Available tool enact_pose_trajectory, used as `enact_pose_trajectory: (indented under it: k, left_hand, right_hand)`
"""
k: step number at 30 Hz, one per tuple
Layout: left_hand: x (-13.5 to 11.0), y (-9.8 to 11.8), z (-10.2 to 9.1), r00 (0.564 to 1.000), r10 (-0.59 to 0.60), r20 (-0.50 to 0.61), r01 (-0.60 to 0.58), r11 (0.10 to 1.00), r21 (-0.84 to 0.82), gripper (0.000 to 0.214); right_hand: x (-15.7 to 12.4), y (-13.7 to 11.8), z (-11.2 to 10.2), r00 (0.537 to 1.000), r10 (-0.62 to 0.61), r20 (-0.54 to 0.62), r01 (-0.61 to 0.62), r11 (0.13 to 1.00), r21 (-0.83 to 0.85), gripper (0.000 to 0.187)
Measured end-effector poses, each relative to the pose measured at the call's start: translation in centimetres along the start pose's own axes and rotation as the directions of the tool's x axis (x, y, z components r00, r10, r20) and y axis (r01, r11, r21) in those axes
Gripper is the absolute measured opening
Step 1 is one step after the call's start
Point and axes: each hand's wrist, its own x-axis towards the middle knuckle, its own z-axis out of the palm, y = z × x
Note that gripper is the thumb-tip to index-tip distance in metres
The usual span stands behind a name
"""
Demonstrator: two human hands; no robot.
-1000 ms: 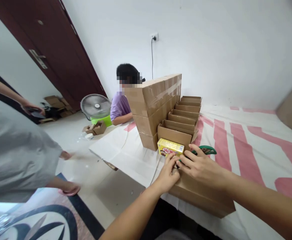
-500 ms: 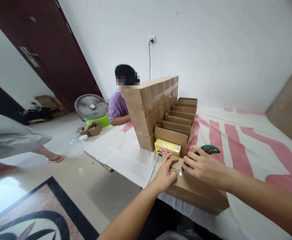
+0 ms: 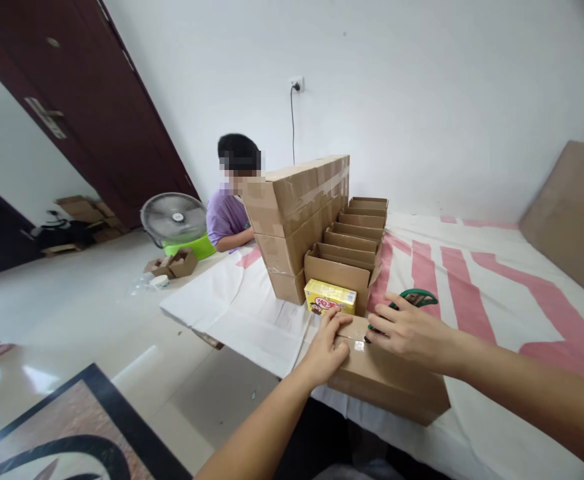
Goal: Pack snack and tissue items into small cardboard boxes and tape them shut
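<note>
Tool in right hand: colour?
Tool mostly green, with a dark tip; seen in the head view.

Single view, head-worn cam, aimed fwd & dn. L forearm (image 3: 267,420) enters via btm edge, R forearm (image 3: 527,393) via R edge; L hand (image 3: 325,353) and R hand (image 3: 412,337) lie R of ctr, low, at nr range, w/ carton (image 3: 392,383) just below. Sightline crosses cloth-covered table (image 3: 207,300), row of open boxes (image 3: 355,233) at mid range, to wall (image 3: 422,100) as bkgd. L side of FOV takes in floor (image 3: 137,387) & door (image 3: 77,80), slanted in frame. Coverage wide; ht squeezed.
</note>
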Motion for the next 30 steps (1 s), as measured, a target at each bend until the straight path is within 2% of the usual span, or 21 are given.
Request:
enact_pose_trajectory:
  k: [5, 11, 17, 21, 25, 30]
  left_hand:
    - [-0.1, -0.3, 0.0, 1.0, 0.008, 0.005, -0.008, 1.0, -0.003, 0.055]
    - [-0.1, -0.6, -0.1, 1.0, 0.011, -0.006, -0.011, 1.0, -0.001, 0.054]
    - [-0.1, -0.6, -0.1, 1.0, 0.026, 0.01, -0.026, 1.0, -0.009, 0.051]
    - [-0.2, -0.5, -0.2, 0.999, 0.037, 0.003, -0.037, 0.999, -0.016, 0.05]
    - [-0.4, -0.5, -0.1, 0.999, 0.017, -0.033, -0.019, 0.997, -0.077, 0.049]
    - [-0.6, -0.3, 0.0, 0.999, -0.043, -0.028, 0.039, 0.992, -0.123, 0.051]
  right_hand:
    - [-1.3, 0.1, 0.0, 1.0, 0.009, -0.004, -0.009, 1.0, 0.024, 0.015]
    - [-3.9, 0.1, -0.9, 0.998, 0.042, 0.041, -0.044, 0.998, 0.034, 0.018]
    - [-7.0, 0.1, -2.0, 0.984, 0.14, 0.107, -0.148, 0.987, 0.068, 0.026]
    - [-8.9, -0.2, -2.0, 0.962, 0.239, 0.131, -0.26, 0.949, 0.179, 0.037]
    - [-11.4, -0.8, -0.9, 0.882, 0.408, 0.236, -0.468, 0.817, 0.337, 0.053]
    - [-15.1, -2.1, 1.9, 0.722, 0.596, 0.352, -0.685, 0.543, 0.486, 0.032]
